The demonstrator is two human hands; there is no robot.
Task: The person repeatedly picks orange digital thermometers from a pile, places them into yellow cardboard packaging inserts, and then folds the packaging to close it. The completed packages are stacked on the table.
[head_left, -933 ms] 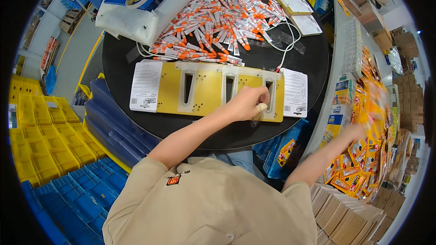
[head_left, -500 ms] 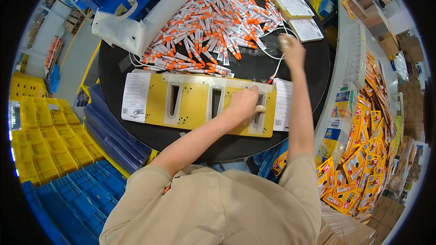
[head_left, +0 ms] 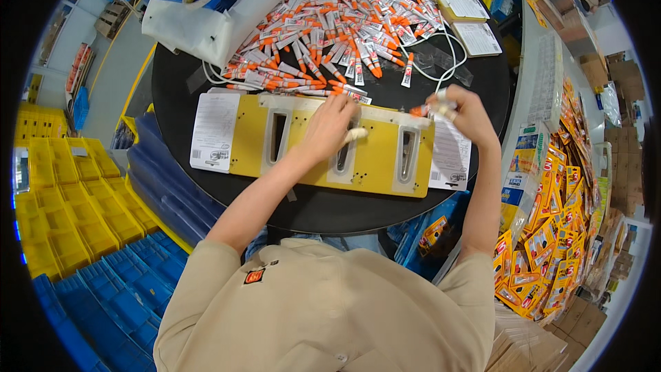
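My left hand (head_left: 330, 127) is over the middle slot of a yellow fixture board (head_left: 308, 134), fingers bent down and together at its far edge. What those fingers hold, if anything, is hidden. A pale finger cover shows on it. By the board's far right corner, my right hand (head_left: 460, 111) pinches a small tube with an orange cap (head_left: 418, 110), cap pointing left. Pale covers are on its fingers too. In the board's right slot (head_left: 407, 155), framed in clear plastic, something greyish shows; the left slot (head_left: 278, 138) looks dark. Printed cards (head_left: 212, 131) stick out at both ends.
A large heap of orange-capped tubes (head_left: 337, 21) covers the far side of the round black table (head_left: 179, 110). Stacked cards (head_left: 476, 39) lie far right, near a looped white cable (head_left: 463, 55). Yellow packages (head_left: 544, 255) pile up on the right. Yellow and blue crates (head_left: 62, 193) stand left.
My left hand has moved left from the right slot to the middle one, uncovering the right slot. My right hand has come nearer from the cable area, now with a tube.
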